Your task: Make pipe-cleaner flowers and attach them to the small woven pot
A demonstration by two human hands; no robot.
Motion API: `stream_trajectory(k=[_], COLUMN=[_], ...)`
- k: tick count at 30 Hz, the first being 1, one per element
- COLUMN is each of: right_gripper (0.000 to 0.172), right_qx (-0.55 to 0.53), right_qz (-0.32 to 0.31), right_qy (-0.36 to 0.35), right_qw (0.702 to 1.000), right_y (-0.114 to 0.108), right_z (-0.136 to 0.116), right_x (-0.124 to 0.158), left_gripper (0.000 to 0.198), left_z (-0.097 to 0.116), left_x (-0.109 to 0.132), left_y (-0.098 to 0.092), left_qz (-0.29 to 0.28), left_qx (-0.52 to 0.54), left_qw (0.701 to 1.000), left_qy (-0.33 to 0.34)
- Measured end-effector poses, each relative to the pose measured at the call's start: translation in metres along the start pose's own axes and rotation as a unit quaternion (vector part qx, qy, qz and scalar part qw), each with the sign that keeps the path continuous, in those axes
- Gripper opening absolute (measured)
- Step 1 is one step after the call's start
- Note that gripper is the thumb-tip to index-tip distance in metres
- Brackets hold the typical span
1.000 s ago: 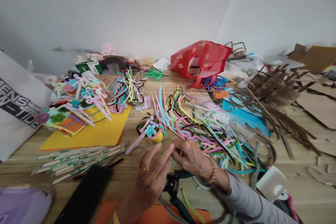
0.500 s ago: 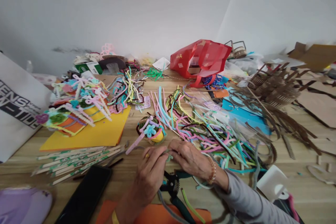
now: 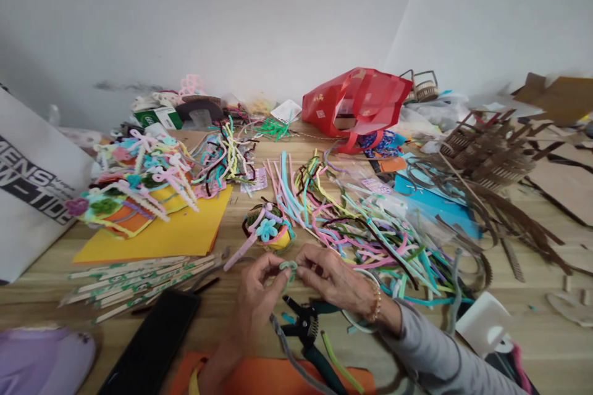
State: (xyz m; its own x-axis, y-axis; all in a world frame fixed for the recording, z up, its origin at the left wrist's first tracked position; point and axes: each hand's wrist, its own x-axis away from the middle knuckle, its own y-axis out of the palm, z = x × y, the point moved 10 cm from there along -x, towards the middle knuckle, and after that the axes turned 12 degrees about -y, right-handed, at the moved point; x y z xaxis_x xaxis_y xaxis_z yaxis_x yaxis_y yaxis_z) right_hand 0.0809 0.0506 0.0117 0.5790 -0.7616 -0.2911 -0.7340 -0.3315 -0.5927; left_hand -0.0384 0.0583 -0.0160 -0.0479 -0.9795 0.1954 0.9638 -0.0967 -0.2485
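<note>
Left hand [image 3: 260, 289] pinches one green curl [image 3: 289, 266], thumb against bent fingers; right hand [image 3: 331, 281], nearly closed, grips its right edge. Just nearer, one pair of pliers [image 3: 306, 322] lies on the counter [image 3: 222, 308]; leftward, one phone [image 3: 155, 336].

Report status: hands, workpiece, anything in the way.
Left hand pinching pale green piece; right hand closed at its edge. Piece looks curled. Dark pliers close by on the near side, possibly in the way.

Left hand [image 3: 259, 293]: one. Right hand [image 3: 336, 281]: one. Green curled piece [image 3: 289, 265]: one. Pliers [image 3: 306, 324]: one pair. Phone [image 3: 155, 342]: one. Red bag [image 3: 324, 105]: one. Bead bracelet [image 3: 376, 301]: one. Pipe cleaners [image 3: 365, 237]: numerous; overlap prevents exact count.
</note>
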Motion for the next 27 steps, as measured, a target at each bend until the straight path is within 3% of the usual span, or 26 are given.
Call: stream_trajectory(k=[4, 9, 15, 20, 27], right_gripper=[0.008, 0.01, 0.011, 0.009, 0.011], right_qx=[-0.001, 0.013, 0.015, -0.029, -0.203], right_qz=[0.01, 0.031, 0.046, 0.054, 0.081], right_qy=[-0.007, -0.032, -0.06, -0.001, 0.073], right_qw=[1.0, 0.999, 0.997, 0.998, 0.973], right_y=[0.0, -0.003, -0.006, -0.005, 0.007], right_z=[0.004, 0.003, -0.005, 0.01, 0.03], right_x=[-0.001, -0.001, -0.001, 0.001, 0.004], left_gripper=[0.008, 0.01, 0.014, 0.012, 0.012], left_z=[-0.02, -0.035, -0.047, -0.047, -0.045], left_x=[-0.005, -0.007, -0.006, -0.005, -0.003], left_y=[0.005, 0.013, 0.025, 0.027, 0.027], left_qz=[-0.037, -0.076, -0.108, -0.117, -0.114], left_qx=[0.101, 0.194, 0.31, 0.318, 0.327], left_qw=[0.989, 0.968, 0.922, 0.913, 0.91], left_qy=[-0.102, -0.141, -0.205, -0.225, -0.227])
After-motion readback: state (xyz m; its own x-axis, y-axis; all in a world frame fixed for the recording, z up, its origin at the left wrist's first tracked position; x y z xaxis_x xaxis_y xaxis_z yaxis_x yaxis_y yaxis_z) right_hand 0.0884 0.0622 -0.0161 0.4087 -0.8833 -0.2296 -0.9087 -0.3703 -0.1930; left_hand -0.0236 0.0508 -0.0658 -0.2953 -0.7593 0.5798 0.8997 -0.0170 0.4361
